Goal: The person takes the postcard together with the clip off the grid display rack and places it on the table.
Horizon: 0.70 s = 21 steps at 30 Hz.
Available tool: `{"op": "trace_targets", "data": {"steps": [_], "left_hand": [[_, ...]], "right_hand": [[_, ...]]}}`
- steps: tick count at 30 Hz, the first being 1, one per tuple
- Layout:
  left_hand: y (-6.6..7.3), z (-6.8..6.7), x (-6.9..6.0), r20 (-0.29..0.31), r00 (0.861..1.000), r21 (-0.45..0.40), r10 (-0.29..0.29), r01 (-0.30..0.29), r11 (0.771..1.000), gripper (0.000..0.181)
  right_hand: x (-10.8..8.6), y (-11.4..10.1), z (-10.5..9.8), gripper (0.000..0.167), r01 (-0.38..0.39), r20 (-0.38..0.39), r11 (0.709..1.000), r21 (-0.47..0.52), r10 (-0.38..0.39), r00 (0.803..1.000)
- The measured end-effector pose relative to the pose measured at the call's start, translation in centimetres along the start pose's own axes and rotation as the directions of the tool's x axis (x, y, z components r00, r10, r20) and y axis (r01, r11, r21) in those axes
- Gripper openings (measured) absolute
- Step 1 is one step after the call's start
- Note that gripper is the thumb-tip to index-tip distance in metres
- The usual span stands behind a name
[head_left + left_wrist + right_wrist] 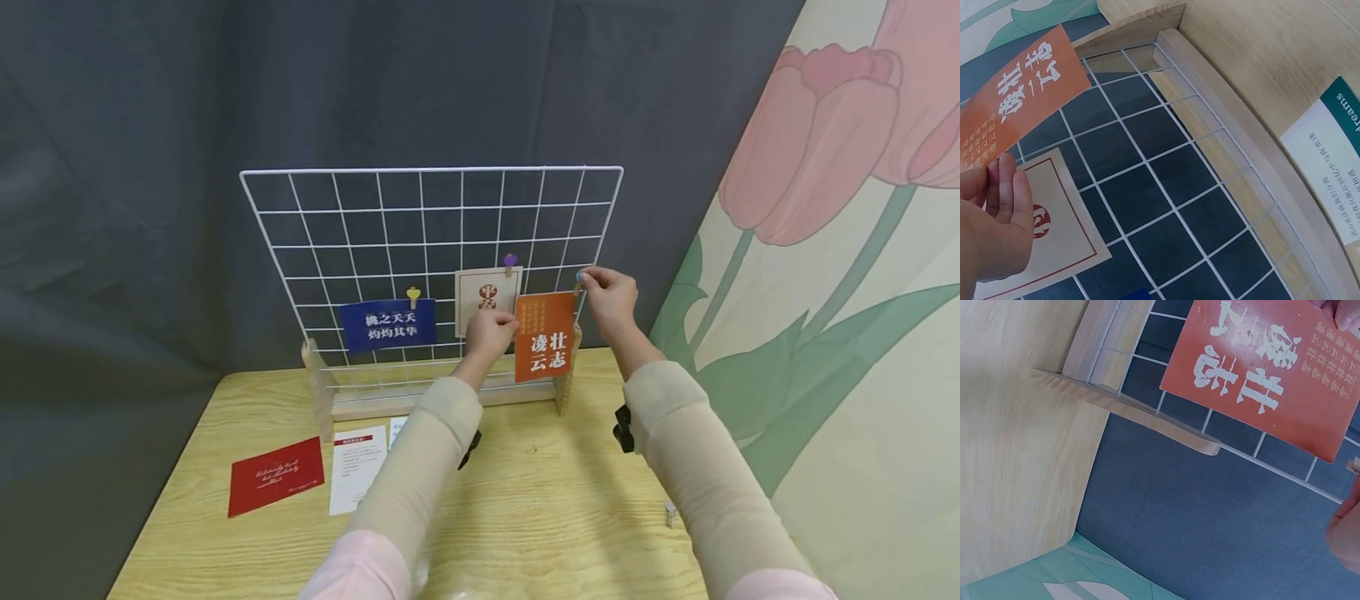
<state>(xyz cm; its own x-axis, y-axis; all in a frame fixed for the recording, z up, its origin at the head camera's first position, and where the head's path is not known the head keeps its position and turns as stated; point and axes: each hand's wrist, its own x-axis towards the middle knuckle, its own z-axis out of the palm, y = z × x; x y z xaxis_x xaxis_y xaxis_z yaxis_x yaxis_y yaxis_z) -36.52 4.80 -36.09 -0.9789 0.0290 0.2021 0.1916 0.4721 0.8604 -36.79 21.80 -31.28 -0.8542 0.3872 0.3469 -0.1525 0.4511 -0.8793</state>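
Observation:
An orange card (pixel 543 337) with white characters is held upright in front of the white wire grid (pixel 360 208). My left hand (pixel 489 333) pinches its left edge between thumb and fingers. By the card's upper right corner, my right hand (pixel 611 298) pinches a small wooden clothespin (pixel 579 280) with a blue top. In the right wrist view the clothespin (pixel 1354 465) is beside the card's corner; whether it touches the card I cannot tell. Behind my left hand a cream card (pixel 468 293) hangs under a purple-heart clothespin (pixel 510 263), partly covered by that hand.
Left on the grid hangs a blue card (pixel 390 332) under a yellow-heart clothespin (pixel 413 297). A red card (pixel 276 477) and a white printed card (pixel 356 471) lie on the wooden table (pixel 540 508). Another clothespin (pixel 671 513) lies at right. Wooden feet (pixel 318 387) support the grid.

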Motion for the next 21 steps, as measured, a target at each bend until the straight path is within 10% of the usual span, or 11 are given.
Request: {"op": "trace_targets", "data": {"steps": [21], "left_hand": [[-2.5, 0.3, -0.8, 0.032, 0.999, -0.089, -0.006, 0.009, 0.996, 0.008]], "right_hand": [[-1.4, 2.6, -0.1, 0.022, -0.019, 0.099, 0.998, 0.052, 0.013, 0.995]]}}
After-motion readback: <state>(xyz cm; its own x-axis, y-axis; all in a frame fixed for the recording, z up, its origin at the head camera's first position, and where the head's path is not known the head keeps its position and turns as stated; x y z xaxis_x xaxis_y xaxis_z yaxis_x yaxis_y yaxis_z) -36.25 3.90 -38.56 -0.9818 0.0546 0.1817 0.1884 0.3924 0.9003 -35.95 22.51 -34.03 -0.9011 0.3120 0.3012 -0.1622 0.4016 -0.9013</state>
